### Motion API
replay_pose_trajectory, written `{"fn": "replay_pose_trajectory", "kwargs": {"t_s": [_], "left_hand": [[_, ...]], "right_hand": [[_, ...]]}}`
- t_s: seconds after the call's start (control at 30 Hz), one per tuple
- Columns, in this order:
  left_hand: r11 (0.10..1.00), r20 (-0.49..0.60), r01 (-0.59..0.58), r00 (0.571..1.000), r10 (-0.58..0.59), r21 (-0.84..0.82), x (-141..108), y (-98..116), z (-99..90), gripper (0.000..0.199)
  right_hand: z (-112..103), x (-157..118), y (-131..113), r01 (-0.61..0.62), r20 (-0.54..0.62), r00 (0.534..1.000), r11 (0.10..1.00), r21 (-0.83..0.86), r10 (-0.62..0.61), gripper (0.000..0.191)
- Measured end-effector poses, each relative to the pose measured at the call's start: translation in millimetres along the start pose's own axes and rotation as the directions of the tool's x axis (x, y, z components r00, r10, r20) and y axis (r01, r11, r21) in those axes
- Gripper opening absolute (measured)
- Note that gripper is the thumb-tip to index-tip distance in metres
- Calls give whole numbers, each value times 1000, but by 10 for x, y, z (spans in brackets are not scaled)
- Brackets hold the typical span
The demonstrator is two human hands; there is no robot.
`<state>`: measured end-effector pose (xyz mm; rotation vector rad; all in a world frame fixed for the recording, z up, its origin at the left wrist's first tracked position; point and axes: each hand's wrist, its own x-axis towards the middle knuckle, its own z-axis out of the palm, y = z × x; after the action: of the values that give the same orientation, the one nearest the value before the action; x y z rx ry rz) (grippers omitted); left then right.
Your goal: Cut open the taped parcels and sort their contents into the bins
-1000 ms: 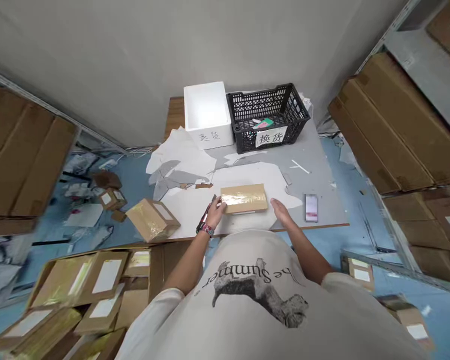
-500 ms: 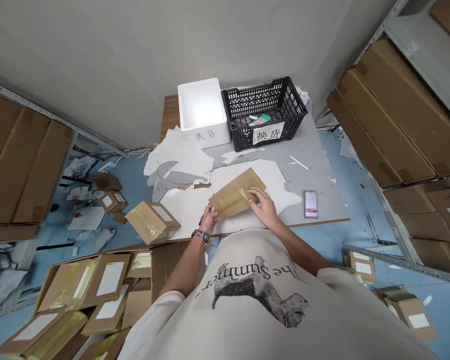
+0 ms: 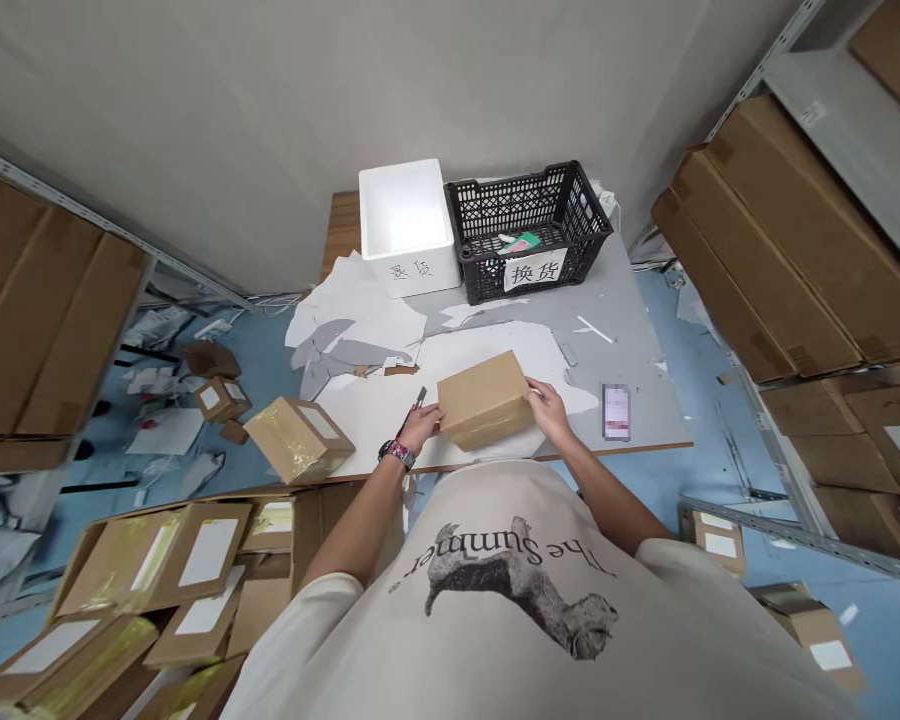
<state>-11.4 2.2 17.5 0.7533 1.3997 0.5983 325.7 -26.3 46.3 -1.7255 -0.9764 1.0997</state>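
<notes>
A small brown cardboard box (image 3: 484, 400) lies on a white sheet (image 3: 375, 405) near the table's front edge, its plain face up and its tape hidden. My left hand (image 3: 420, 428) presses against the box's left end, with a small dark utility knife (image 3: 418, 402) held in its fingers, blade showing. My right hand (image 3: 549, 408) grips the box's right end, fingers curled over the corner. A wristband circles my left wrist.
At the back of the grey table (image 3: 622, 380) stand a white foam box (image 3: 405, 225) and a black plastic crate (image 3: 529, 230). A phone (image 3: 616, 412) lies to the right. A taped carton (image 3: 298, 440) sits at the left edge, and cardboard cartons (image 3: 765, 240) fill the shelves.
The box has turned over from its tape-wrapped face, through a tilted position, to its plain face up. My right hand has moved onto its right end, and my left hand stays at the other end.
</notes>
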Motion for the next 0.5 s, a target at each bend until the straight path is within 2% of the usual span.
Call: {"fn": "replay_pose_trajectory", "kwargs": {"t_s": [0.1, 0.17, 0.3, 0.43, 0.5], "left_hand": [[987, 14, -152, 988, 153, -49, -95, -84, 27, 65], [982, -40, -181, 983, 178, -60, -128, -148, 33, 65], [995, -154, -94, 984, 87, -38, -87, -211, 70, 42], [999, -221, 40, 974, -40, -3, -14, -163, 140, 58], [996, -210, 85, 975, -78, 26, 6, -120, 161, 70]], "right_hand": [[-81, 44, 43, 9, -29, 1000, 998, 61, -7, 47], [-125, 47, 108, -49, -58, 997, 998, 44, 52, 48], [-99, -22, 288, -135, -14, 991, 991, 18, 135, 58], [-12, -110, 406, -156, 6, 987, 981, -117, 158, 61], [0, -112, 421, -109, 16, 993, 976, -186, 114, 65]]}}
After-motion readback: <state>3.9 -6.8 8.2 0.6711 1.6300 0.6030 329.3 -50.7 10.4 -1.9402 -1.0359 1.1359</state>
